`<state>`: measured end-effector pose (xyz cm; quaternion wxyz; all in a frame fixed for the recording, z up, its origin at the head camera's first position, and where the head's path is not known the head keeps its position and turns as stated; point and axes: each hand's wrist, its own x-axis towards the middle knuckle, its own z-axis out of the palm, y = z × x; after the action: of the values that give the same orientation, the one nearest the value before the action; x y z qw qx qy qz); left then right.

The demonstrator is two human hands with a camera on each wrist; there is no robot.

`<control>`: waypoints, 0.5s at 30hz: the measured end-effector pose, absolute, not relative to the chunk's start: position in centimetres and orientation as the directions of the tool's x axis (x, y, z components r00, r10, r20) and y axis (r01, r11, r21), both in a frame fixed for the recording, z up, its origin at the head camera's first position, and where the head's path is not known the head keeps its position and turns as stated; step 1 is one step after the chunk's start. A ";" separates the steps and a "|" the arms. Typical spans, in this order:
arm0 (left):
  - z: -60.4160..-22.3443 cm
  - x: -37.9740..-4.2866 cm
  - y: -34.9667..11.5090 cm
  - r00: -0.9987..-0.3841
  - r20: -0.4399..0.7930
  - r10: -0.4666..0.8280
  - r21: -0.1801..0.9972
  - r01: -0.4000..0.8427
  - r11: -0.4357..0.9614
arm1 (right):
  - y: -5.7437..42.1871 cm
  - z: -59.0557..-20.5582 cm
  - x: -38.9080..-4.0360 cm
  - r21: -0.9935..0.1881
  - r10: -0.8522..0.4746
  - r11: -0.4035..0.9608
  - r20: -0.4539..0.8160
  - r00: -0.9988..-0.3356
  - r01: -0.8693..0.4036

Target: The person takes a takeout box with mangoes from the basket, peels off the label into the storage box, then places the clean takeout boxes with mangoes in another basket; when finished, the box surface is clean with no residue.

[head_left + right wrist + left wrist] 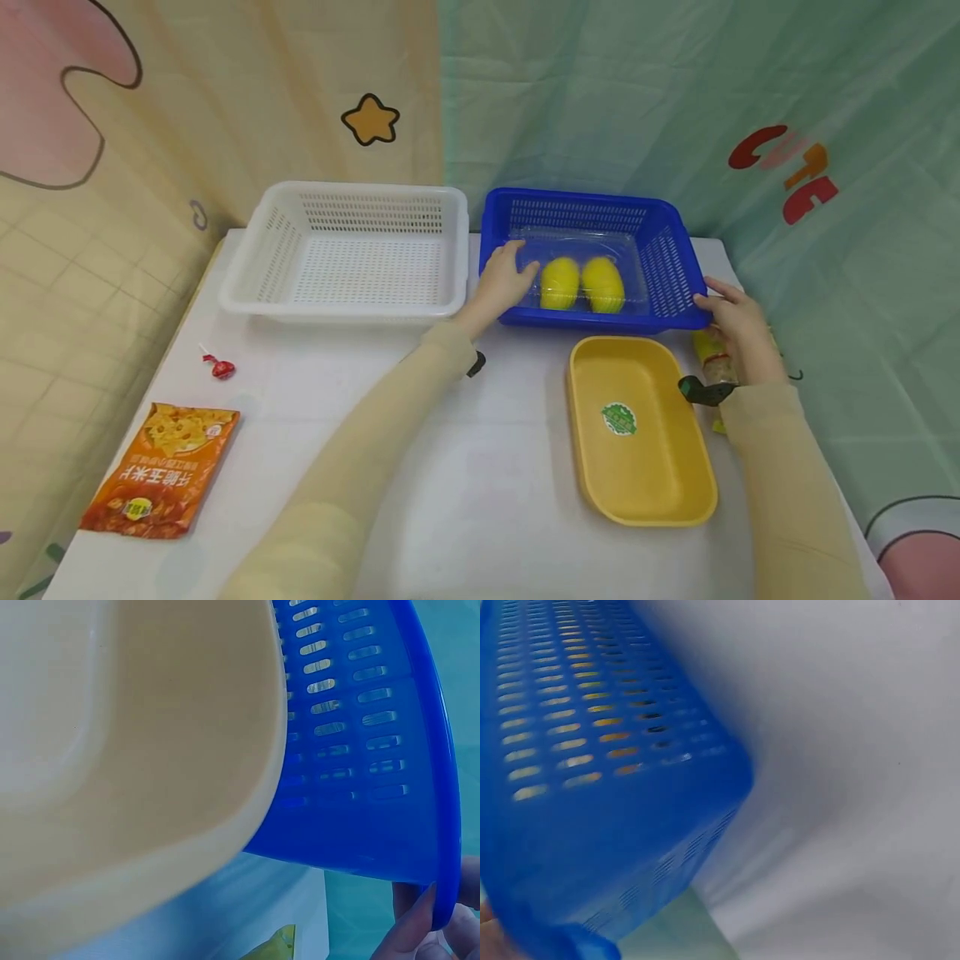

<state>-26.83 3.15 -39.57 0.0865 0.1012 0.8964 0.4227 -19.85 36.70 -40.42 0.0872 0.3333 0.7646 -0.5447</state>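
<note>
A blue basket [577, 323] with slotted walls stands at the back right of the table. In it lies a clear plastic box [525, 242] with two yellow oval fruits [560, 283], lemon-like in look. At the basket's front right corner, my right hand [738, 321] pinches the rim between thumb and fingers, plainest in the right wrist view. My left hand [504, 282] reaches across the left rim, thumb and fingers spread apart beside the clear box. Only a sliver of that hand shows in the left wrist view, behind the blue wall.
A yellow tray [652, 450] lies in front of the basket. To the left stands a white basket [360, 312]. A red lollipop [222, 368] and an orange snack bag [161, 471] lie at the left. Partly hidden under my right wrist is a yellow package [708, 346]. Curtains border the table.
</note>
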 end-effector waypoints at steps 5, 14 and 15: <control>-37.5 -26.3 0.5 -0.965 0.009 0.263 0.868 0.138 0.476 | 36.7 -40.2 -20.0 -0.771 0.409 0.202 -0.494 -0.767 0.604; -34.1 -25.6 -7.4 -0.989 0.084 0.125 0.934 0.121 0.335 | 37.3 -40.3 -19.2 -0.784 0.391 0.213 -0.479 -0.786 0.583; -34.0 -25.6 -8.4 -0.992 0.081 0.101 0.936 0.111 0.335 | 37.2 -40.3 -19.1 -0.773 0.392 0.257 -0.465 -0.794 0.580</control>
<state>-25.62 -8.43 -33.98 -0.0041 0.0649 0.8171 0.5728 -19.14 37.24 -40.32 0.0892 0.3084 0.7877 -0.5258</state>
